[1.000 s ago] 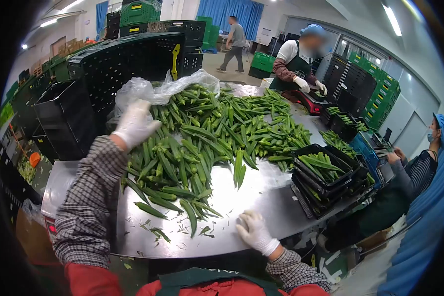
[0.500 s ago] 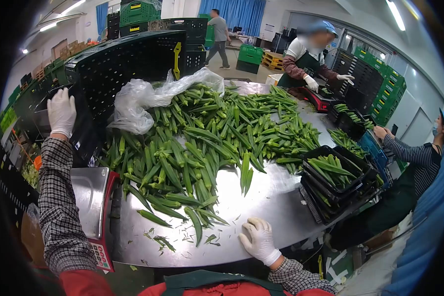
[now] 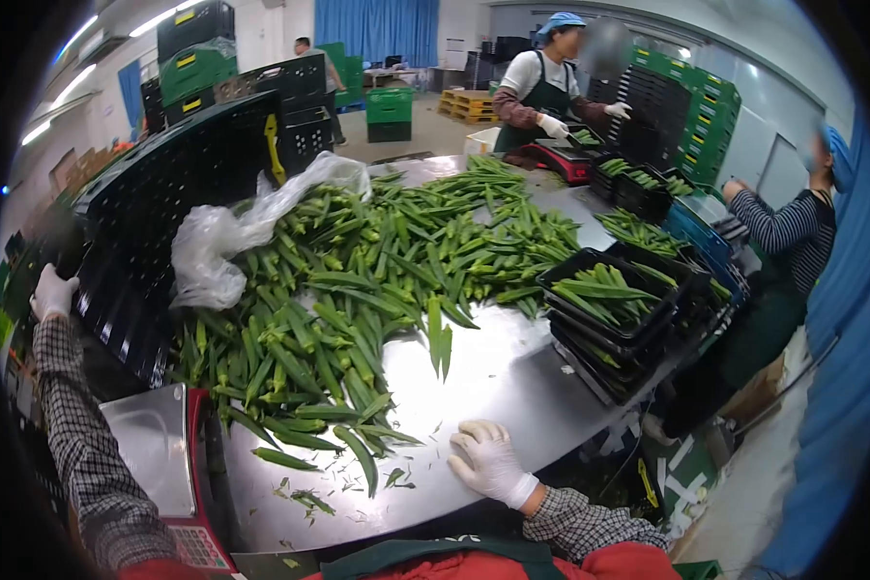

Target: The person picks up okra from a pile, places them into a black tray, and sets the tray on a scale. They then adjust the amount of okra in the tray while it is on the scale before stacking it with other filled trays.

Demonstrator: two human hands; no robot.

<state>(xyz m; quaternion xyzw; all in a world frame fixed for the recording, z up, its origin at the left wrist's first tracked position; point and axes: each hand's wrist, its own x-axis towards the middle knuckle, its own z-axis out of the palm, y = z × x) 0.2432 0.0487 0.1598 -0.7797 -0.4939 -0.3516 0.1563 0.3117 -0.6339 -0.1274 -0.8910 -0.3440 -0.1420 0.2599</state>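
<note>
My left hand (image 3: pixel 55 293), in a white glove, is far out on the left with its fingers bent against something dark and blurred. The large black crate (image 3: pixel 179 184) stands beside it. Gloved in white too, my right hand (image 3: pixel 494 464) rests on the front edge of the steel table (image 3: pixel 541 387), its fingers loosely bent and apart, with nothing in them. A big heap of okra (image 3: pixel 329 319) spreads over the table in front of me. Some single pods and trimmings lie nearer the front edge. Clear plastic film (image 3: pixel 213 246) lies between the heap and the crate.
A red-edged scale (image 3: pixel 155 449) sits at my left. Stacked black trays with okra (image 3: pixel 604 290) stand on the right. Across the table a person in a blue cap (image 3: pixel 543 87) works at another scale (image 3: pixel 563 159); a second person in stripes (image 3: pixel 793 227) is at the right.
The view has shifted, tilting and turning right. My left hand has gone lower and further left along the dark things, its fingers now more bent. My right hand stays on the table edge.
</note>
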